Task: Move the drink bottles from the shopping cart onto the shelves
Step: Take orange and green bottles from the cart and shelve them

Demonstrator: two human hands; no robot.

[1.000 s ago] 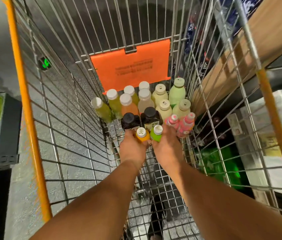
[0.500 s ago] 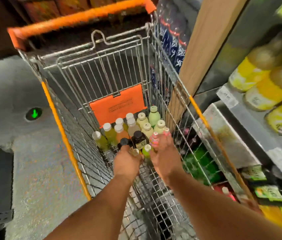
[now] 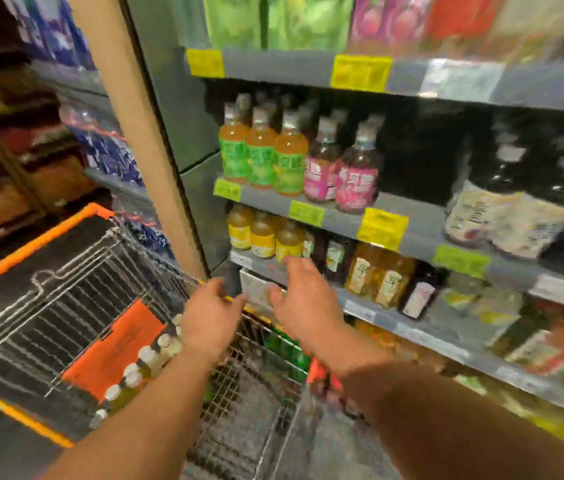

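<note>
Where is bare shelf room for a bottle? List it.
Likely free: the dark gap on the middle shelf between pink-label bottles and large dark bottles. Crowded: that shelf's left end, and the row of yellow-label bottles below.

One head-worn camera looks forward and down from close range, along both forearms. The left hand (image 3: pixel 212 320) and right hand (image 3: pixel 303 303) sit at centre frame. The cart (image 3: pixel 66 306) lies left of and below the hands, the shelves (image 3: pixel 412 233) beyond and right, blurred.
</note>
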